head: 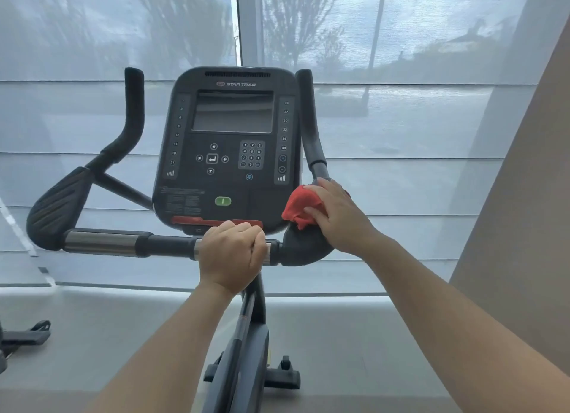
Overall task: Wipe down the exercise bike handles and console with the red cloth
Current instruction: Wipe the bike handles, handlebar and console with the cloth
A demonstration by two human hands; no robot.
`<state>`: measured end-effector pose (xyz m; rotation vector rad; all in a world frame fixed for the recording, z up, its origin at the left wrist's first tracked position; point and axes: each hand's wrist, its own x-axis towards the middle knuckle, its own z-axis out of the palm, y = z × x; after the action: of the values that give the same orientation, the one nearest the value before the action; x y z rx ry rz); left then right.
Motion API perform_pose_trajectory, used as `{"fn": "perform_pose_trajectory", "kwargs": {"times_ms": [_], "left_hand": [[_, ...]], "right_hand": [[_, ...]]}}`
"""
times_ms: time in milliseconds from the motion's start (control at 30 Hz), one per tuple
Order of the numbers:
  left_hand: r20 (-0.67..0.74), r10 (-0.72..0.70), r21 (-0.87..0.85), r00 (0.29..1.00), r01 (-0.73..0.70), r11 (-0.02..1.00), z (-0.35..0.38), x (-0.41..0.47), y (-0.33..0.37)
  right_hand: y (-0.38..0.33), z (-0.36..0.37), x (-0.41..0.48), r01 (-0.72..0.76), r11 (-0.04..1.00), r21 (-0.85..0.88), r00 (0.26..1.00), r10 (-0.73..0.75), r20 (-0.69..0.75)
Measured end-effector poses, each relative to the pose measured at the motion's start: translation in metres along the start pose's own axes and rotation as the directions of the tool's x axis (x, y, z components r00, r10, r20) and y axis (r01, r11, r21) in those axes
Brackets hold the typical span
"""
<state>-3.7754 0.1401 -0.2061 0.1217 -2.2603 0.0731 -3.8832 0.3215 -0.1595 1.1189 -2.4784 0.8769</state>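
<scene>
The exercise bike [246, 335] stands before a shaded window, and its console [228, 153] faces the person with the screen dark. Neither grip is on the console. The crossbar [166, 246] runs below the console's bottom edge. The left handle [132, 110] rises past the console's left edge, and the right handle [308, 119] rises close along its right edge. The left grip [233, 255], a bare hand, is closed in a full fist round the right end of the crossbar, just under the console's bottom edge, and appears to be steadying the person or the bike. The right grip [336, 215] lies on the right corner of the handlebar, where the bar bends up into the right handle. Its fingers and thumb curve over the bunched red cloth [296, 206] and press it onto the padded bend, next to the console's lower right corner. The step in hand looks like wiping the right corner of the handles. The console face, the left handle and the bar under the left grip probably still need wiping. The next move probably calls for keeping the cloth wrapped against the bar while sliding it up the right handle. Alternatively, the cloth could be opened out flatter to cover the console without pressing hard on the buttons.
</scene>
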Motion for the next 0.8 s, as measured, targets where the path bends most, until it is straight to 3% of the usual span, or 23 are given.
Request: {"fn": "perform_pose_trajectory", "kwargs": {"times_ms": [267, 367, 467, 700, 800], "left_hand": [[0.083, -0.003, -0.011, 0.997, 0.004, 1.0, -0.003, 0.002, -0.002], [0.119, -0.024, -0.012, 0.993, 0.025, 1.0, -0.003, 0.002, -0.002], [0.135, -0.037, -0.006, 0.99, 0.039, 0.999, -0.003, 0.002, -0.001], [0.179, -0.076, -0.008, 0.981, 0.079, 0.997, -0.006, 0.001, 0.002], [0.208, -0.081, -0.003, 0.975, 0.083, 0.997, -0.007, 0.001, 0.004]], "right_hand": [[-0.001, -0.001, -0.002, 0.023, 0.999, 0.032, 1.0, -0.022, -0.018], [-0.004, -0.004, -0.02, 0.115, 0.991, 0.068, 0.99, -0.109, -0.089], [0.001, -0.008, -0.032, 0.175, 0.983, 0.058, 0.983, -0.171, -0.066], [0.003, -0.011, 0.018, 0.068, 0.997, 0.03, 0.998, -0.067, -0.022], [0.004, -0.002, 0.012, 0.149, 0.989, -0.018, 0.987, -0.15, -0.061]]}}
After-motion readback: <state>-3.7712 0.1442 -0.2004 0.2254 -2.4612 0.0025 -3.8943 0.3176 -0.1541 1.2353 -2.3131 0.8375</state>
